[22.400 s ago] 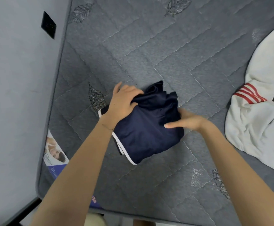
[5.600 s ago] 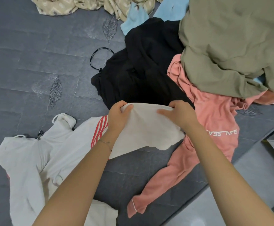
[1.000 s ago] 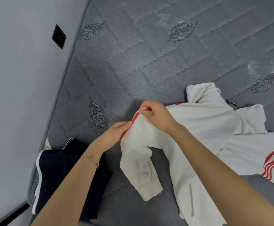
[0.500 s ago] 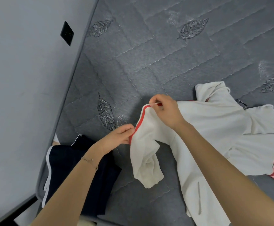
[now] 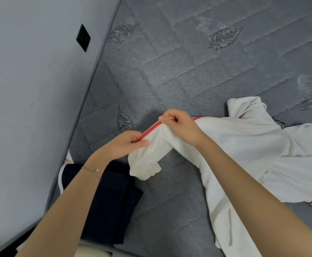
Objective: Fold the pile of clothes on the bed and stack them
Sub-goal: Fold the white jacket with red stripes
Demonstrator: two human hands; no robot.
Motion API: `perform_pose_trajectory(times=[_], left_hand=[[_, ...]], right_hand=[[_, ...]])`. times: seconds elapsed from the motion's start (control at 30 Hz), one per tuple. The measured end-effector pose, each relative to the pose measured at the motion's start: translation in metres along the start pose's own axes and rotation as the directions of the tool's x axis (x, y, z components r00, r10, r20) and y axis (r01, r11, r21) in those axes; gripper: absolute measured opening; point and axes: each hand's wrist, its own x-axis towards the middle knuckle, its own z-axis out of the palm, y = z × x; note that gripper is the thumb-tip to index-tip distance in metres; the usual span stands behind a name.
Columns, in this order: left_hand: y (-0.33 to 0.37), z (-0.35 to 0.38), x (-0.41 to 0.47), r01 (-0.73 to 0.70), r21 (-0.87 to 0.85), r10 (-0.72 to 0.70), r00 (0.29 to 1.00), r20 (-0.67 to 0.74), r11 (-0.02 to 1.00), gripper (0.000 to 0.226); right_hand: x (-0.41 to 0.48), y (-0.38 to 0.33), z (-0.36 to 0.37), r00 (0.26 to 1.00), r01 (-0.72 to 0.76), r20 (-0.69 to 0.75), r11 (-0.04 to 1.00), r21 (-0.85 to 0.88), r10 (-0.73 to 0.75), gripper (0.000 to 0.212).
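A white hooded jacket with red stripes lies spread over the right half of the grey mattress. One of its sleeves is lifted at the centre. My left hand pinches that sleeve along its red stripe, and the cuff end hangs bunched below it. A little farther along the same sleeve, my right hand pinches the striped edge. A folded navy garment with white trim lies at the mattress's near left corner, partly under my left forearm.
A grey wall with a black socket plate runs along the mattress's left side. The far half of the mattress shows bare quilted fabric with leaf patterns. The mattress's near edge is at the bottom of the view.
Both hands have kept their pinch on the striped sleeve and shifted slightly; the hanging cuff end is now bunched up shorter below my left hand.
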Motion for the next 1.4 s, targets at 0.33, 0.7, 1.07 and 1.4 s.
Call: perform_pose_trajectory(times=[0.33, 0.7, 1.07, 1.4], left_hand=[[-0.020, -0.030, -0.005, 0.041, 0.342, 0.186, 0.775, -0.603, 0.939, 0.025], [-0.041, -0.055, 0.034, 0.134, 0.741, 0.423, 0.748, -0.511, 0.657, 0.032], [-0.056, 0.017, 0.037, 0.083, 0.805, 0.492, 0.753, -0.437, 0.588, 0.061], [-0.018, 0.139, 0.031, -0.070, 0.819, 0.512, 0.810, -0.287, 0.569, 0.070]], right_hand=[[0.007, 0.008, 0.024, 0.992, 0.089, -0.048, 0.918, -0.386, -0.116, 0.023], [0.038, 0.030, 0.059, 0.926, -0.192, -0.372, 0.755, -0.627, -0.073, 0.027], [-0.008, 0.063, 0.039, 0.940, -0.236, -0.339, 0.665, -0.709, -0.028, 0.059], [-0.122, 0.118, -0.016, 0.887, -0.403, -0.450, 0.647, -0.647, 0.103, 0.067]])
